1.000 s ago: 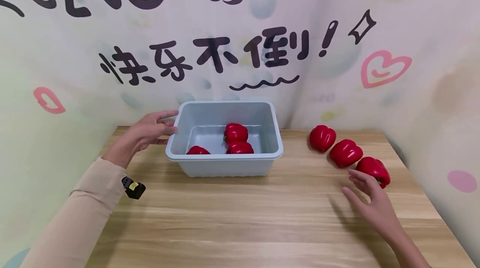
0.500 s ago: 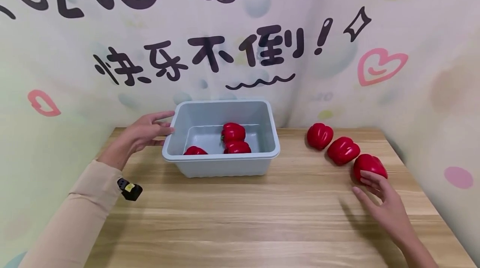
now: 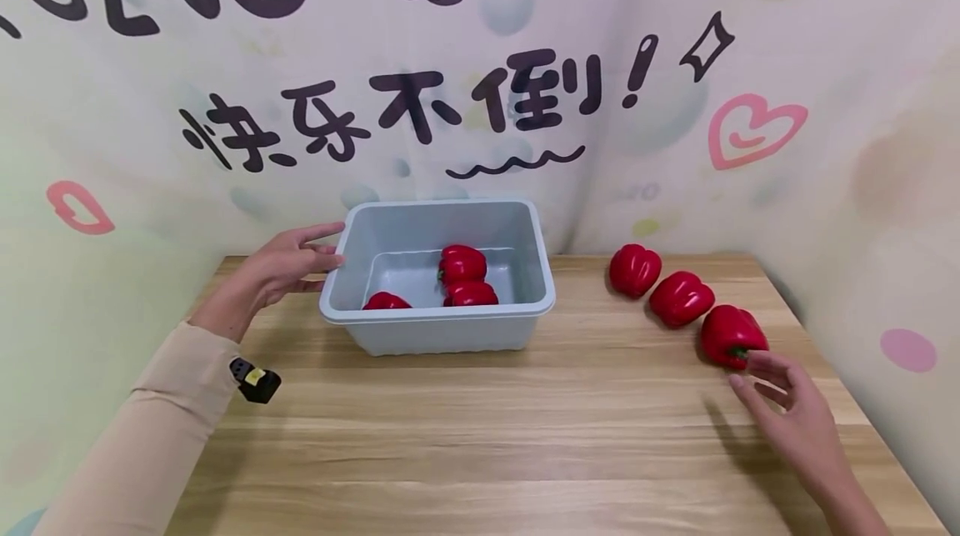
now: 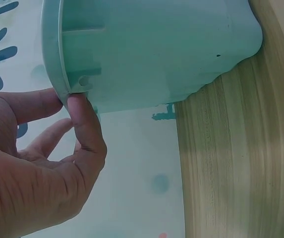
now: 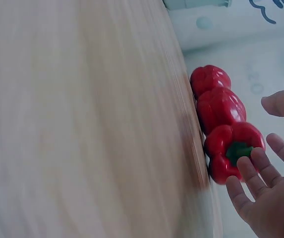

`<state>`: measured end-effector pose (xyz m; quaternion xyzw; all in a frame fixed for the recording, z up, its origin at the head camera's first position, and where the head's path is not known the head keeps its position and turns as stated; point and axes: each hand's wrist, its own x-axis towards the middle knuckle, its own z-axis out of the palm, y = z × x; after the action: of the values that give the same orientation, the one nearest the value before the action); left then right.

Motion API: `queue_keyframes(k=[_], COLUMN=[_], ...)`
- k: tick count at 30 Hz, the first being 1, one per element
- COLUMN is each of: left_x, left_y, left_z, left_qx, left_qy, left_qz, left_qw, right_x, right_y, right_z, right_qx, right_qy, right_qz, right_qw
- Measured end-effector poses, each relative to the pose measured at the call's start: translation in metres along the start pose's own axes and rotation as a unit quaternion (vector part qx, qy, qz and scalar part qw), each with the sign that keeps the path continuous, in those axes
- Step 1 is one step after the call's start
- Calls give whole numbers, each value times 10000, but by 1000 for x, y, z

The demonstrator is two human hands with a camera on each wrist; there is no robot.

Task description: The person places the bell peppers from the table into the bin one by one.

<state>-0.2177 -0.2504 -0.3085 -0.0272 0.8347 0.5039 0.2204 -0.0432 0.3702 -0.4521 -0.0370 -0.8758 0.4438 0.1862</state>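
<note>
Fingers of my right hand [image 3: 795, 407], spread loose, have slid back off the nearest red bell pepper [image 3: 731, 336] at three o'clock on the table [image 3: 480, 436], so it's not yet gripped. My left hand [image 3: 281, 269] still steadies the grey tub's [image 3: 438, 334] rim with straight fingers.

Bright, even light is filling the head view, leaving only a soft shadow lying beside the right hand [image 3: 798, 428] on the table [image 3: 480, 436]. Wide-angle bending is curving the edges. The right wrist view is smearing the tabletop with motion blur.
</note>
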Motion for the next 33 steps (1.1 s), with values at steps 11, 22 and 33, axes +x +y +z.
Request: queue_keyframes(k=[11, 22, 33], left_x=[-3, -1, -1], left_y=[0, 0, -1], left_z=[-1, 1, 0], left_qx=[-10, 42, 23], left_qy=[-28, -17, -11], left_qz=[-3, -3, 1], left_qw=[10000, 10000, 10000], right_x=[1, 14, 28], right_y=[12, 21, 21], right_z=[-13, -12, 0], right_qx=[-195, -432, -430], right_qy=[133, -446, -412], right_qz=[423, 849, 543], right_qw=[9988, 9945, 9967])
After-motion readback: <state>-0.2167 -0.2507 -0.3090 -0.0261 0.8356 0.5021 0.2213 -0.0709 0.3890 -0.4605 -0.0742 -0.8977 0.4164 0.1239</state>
